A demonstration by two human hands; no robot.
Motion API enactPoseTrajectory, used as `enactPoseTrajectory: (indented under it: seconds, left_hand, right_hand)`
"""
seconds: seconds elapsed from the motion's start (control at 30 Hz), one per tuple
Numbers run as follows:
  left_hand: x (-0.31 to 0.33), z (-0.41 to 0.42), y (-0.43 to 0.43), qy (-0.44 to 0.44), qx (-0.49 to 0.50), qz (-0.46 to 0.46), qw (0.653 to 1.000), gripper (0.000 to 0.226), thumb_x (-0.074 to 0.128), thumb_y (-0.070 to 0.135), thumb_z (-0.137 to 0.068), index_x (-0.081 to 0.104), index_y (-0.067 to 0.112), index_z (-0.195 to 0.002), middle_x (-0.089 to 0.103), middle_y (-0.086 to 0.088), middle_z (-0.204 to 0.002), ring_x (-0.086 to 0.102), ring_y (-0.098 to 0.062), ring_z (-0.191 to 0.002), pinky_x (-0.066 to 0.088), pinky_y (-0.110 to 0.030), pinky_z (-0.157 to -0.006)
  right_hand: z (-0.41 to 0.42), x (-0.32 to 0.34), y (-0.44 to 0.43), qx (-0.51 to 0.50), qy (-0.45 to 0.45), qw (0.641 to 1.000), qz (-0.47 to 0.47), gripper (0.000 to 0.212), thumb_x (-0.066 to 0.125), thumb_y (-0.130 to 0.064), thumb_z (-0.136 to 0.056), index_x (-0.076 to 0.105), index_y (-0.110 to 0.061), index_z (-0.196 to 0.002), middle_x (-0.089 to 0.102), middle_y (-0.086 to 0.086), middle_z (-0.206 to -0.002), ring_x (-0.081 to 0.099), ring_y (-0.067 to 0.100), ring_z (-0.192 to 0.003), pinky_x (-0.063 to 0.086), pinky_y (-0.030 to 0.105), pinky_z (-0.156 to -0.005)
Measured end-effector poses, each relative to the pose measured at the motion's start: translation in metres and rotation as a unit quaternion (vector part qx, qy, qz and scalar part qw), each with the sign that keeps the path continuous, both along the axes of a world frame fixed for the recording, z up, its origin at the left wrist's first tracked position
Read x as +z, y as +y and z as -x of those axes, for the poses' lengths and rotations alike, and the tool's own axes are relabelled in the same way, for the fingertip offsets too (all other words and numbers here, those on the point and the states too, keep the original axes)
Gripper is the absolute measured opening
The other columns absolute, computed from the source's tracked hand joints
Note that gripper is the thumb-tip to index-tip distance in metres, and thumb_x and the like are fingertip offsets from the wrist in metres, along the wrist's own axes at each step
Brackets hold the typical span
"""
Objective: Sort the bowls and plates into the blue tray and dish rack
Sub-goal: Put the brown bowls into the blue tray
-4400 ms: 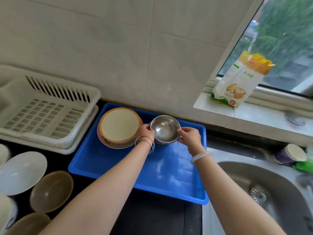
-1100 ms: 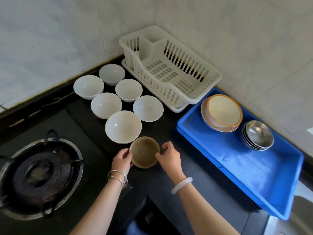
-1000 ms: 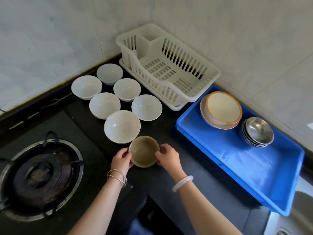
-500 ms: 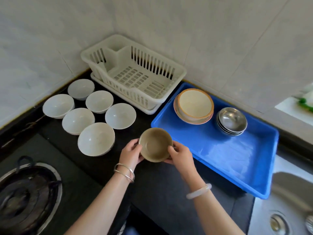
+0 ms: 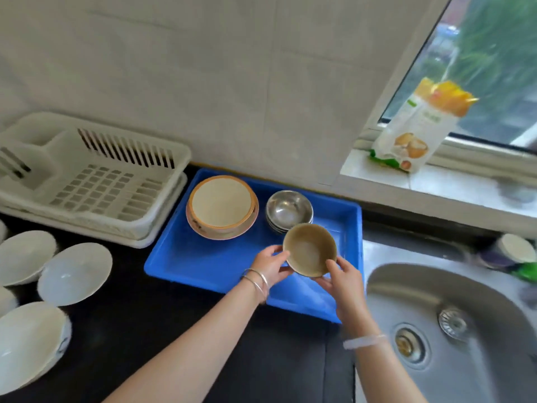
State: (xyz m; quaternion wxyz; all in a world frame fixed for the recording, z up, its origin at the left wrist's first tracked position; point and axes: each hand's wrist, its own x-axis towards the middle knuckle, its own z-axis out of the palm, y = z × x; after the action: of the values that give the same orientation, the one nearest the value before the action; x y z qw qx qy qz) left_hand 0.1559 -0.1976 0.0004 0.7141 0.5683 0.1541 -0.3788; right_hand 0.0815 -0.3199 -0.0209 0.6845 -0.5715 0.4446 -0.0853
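Both hands hold a small brown bowl [image 5: 309,250] above the right part of the blue tray [image 5: 200,260]. My left hand [image 5: 271,264] grips its left rim and my right hand [image 5: 341,276] its lower right rim. In the tray's back sit cream bowls with orange rims [image 5: 222,205] stacked on a plate, and a stack of steel bowls [image 5: 287,209] just behind the brown bowl. The white dish rack [image 5: 96,181] stands left of the tray with nothing in it. Several white bowls [image 5: 74,273] rest on the black counter at the far left.
A steel sink [image 5: 453,330] lies right of the tray. A food bag [image 5: 418,126] stands on the window sill at the upper right. A tiled wall runs behind the rack and tray. Small containers [image 5: 511,253] sit behind the sink.
Both hands lifted the brown bowl off the black counter and carried it right, over the blue tray. The view swung right from the stove toward the sink.
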Motion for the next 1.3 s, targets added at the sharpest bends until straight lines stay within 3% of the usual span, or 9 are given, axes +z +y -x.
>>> enactPoseTrajectory:
  seconds: [0.1,0.27,0.37,0.5,0.57,0.83,1.0,1.17,1.3]
  left_hand:
    - [-0.016,-0.002,-0.033,0.02,-0.027,0.008,0.999,0.029,0.045,-0.003,-0.091,0.051,-0.007,-0.119,0.055,-0.018,-0.107,0.056,-0.028,-0.097,0.048,-0.036,-0.088]
    - [-0.04,-0.014,-0.067,0.04,-0.032,0.002,0.999,0.015,0.044,-0.002,-0.092,0.054,0.0,-0.102,0.058,-0.009,-0.08,0.057,-0.016,-0.073,0.049,-0.036,-0.09]
    - [-0.049,-0.022,-0.081,0.037,-0.041,-0.01,0.998,0.024,0.042,0.004,-0.094,0.054,0.001,-0.115,0.058,-0.005,-0.08,0.055,-0.011,-0.071,0.05,-0.028,-0.078]
    - [-0.057,-0.03,-0.097,0.045,-0.035,-0.01,0.998,0.029,0.04,0.006,-0.095,0.052,0.002,-0.121,0.058,-0.007,-0.101,0.055,-0.01,-0.075,0.046,-0.027,-0.079]
    - [-0.061,-0.034,-0.103,0.043,-0.032,-0.006,0.999,0.028,0.041,0.007,-0.095,0.053,0.004,-0.12,0.06,-0.005,-0.093,0.055,-0.01,-0.077,0.046,-0.028,-0.079]
    - [-0.076,-0.041,-0.126,0.05,0.0,-0.01,0.999,0.023,0.04,0.011,-0.096,0.059,0.008,-0.11,0.059,-0.003,-0.089,0.052,-0.02,-0.099,0.039,-0.032,-0.087]
    - [-0.08,-0.045,-0.133,0.045,0.015,-0.01,0.999,0.031,0.041,0.013,-0.096,0.053,0.007,-0.123,0.057,-0.005,-0.1,0.051,-0.02,-0.103,0.04,-0.033,-0.09]
    - [-0.083,-0.046,-0.136,0.04,0.028,-0.014,0.999,0.03,0.042,0.013,-0.095,0.054,0.009,-0.123,0.055,-0.007,-0.106,0.051,-0.02,-0.103,0.04,-0.034,-0.091]
    - [-0.086,-0.046,-0.134,0.027,0.018,-0.02,0.999,0.026,0.043,0.013,-0.095,0.057,0.01,-0.116,0.059,-0.004,-0.093,0.051,-0.021,-0.101,0.041,-0.032,-0.089]
  right_hand:
    - [0.003,-0.012,-0.02,-0.05,0.011,0.999,-0.015,0.024,0.045,-0.004,-0.092,0.065,-0.003,-0.105,0.063,0.014,-0.105,0.07,0.03,-0.089,0.057,0.02,-0.057]
    - [-0.008,-0.029,-0.035,-0.091,0.018,0.994,-0.06,0.019,0.043,0.0,-0.092,0.061,0.002,-0.094,0.059,0.017,-0.097,0.066,0.035,-0.099,0.055,0.017,-0.056]
    - [-0.022,-0.038,-0.042,-0.114,0.035,0.99,-0.075,0.019,0.042,0.002,-0.093,0.06,-0.002,-0.086,0.06,0.019,-0.097,0.066,0.03,-0.091,0.052,0.017,-0.054]
    - [-0.041,-0.051,-0.049,-0.143,0.041,0.985,-0.083,0.021,0.042,-0.001,-0.094,0.063,-0.002,-0.097,0.064,0.017,-0.099,0.066,0.03,-0.094,0.056,0.029,-0.073]
    - [-0.049,-0.056,-0.053,-0.152,0.046,0.984,-0.075,0.022,0.042,-0.001,-0.093,0.063,-0.002,-0.101,0.064,0.014,-0.097,0.064,0.03,-0.097,0.055,0.034,-0.081]
    - [-0.07,-0.062,-0.063,-0.172,0.063,0.981,-0.067,0.019,0.043,-0.006,-0.094,0.061,-0.01,-0.097,0.064,0.011,-0.098,0.062,0.025,-0.094,0.055,0.037,-0.085]
    - [-0.078,-0.059,-0.073,-0.154,0.075,0.984,-0.054,0.018,0.048,-0.008,-0.094,0.062,-0.005,-0.105,0.063,0.011,-0.095,0.057,0.013,-0.078,0.047,0.017,-0.055]
    - [-0.078,-0.052,-0.073,-0.18,0.041,0.974,-0.133,0.021,0.043,-0.02,-0.098,0.058,-0.011,-0.111,0.061,0.013,-0.113,0.061,0.022,-0.1,0.052,0.024,-0.067]
    - [-0.074,-0.051,-0.072,-0.155,0.049,0.978,-0.129,0.018,0.04,-0.025,-0.099,0.054,-0.016,-0.104,0.062,0.014,-0.115,0.062,0.026,-0.104,0.053,0.031,-0.08]
